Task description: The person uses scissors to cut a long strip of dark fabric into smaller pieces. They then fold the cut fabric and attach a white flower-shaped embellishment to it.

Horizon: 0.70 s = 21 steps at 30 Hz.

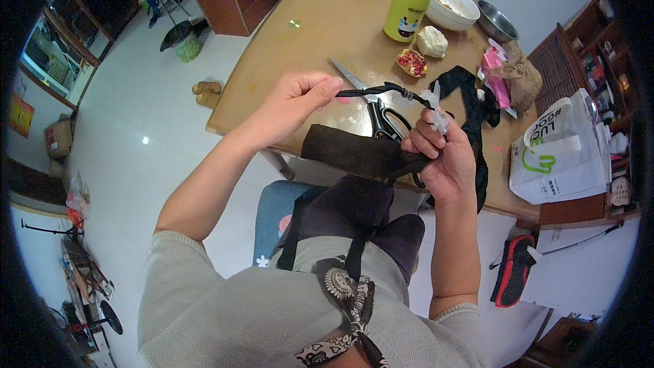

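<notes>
Stretching between both hands above the table edge is a black cord point(381, 90), thin and twisted, with a scrap of white stuff point(436, 117) bound near its right end. Dark brown cloth point(354, 153) hangs below it toward the lap.

Left hand point(294, 103): thumb and forefinger pinched shut on the cord's left end. Right hand point(443, 157): fingers curled closed round the cord's right end, the white scrap and a fold of the cloth.

Wooden table point(320, 34), tan, lies beyond the hands. Scissors point(371, 105) with black handles lie on it just behind the cord. Farther out stand a green bottle point(407, 5), a white bowl point(451, 5) and a steel bowl point(496, 22). A white bag point(562, 150) sits at the right. Floor point(136, 129) is white tile.
</notes>
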Motion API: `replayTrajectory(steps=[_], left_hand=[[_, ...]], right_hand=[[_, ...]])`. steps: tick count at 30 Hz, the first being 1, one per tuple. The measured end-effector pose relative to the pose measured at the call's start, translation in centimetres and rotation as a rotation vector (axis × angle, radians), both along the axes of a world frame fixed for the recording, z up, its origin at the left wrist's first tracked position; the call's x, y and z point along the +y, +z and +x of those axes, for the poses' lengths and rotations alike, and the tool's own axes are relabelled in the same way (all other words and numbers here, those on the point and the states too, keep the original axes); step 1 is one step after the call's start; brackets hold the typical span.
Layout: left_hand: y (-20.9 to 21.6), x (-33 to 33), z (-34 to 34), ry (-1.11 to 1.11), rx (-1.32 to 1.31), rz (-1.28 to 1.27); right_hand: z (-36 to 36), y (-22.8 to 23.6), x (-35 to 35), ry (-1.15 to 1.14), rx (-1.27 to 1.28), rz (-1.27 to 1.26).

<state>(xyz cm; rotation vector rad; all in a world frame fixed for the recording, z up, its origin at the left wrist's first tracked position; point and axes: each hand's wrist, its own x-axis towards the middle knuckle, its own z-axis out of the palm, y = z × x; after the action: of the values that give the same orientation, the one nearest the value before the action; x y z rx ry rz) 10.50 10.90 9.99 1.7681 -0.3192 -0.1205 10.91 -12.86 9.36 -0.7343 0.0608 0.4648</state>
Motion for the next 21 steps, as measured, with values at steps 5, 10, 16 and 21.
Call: replayTrajectory(steps=[5,10,16,21], left_hand=[[-0.2,-0.5,-0.2,0.080,-0.141,0.111],[0.3,-1.0,-0.7,0.215,-0.279,0.430],[0.8,-1.3,-1.1,0.340,-0.749,0.879],[0.4,-1.0,-0.7,0.255,-0.280,0.483]], right_hand=[[0.5,0.2,-0.7,0.013,0.047,0.061],[0.7,0.4,-1.1,0.012,0.029,0.070],[0.5,0.4,-1.3,0.023,0.007,0.003],[0.7,0.8,-1.1,0.049,-0.064,0.042]])
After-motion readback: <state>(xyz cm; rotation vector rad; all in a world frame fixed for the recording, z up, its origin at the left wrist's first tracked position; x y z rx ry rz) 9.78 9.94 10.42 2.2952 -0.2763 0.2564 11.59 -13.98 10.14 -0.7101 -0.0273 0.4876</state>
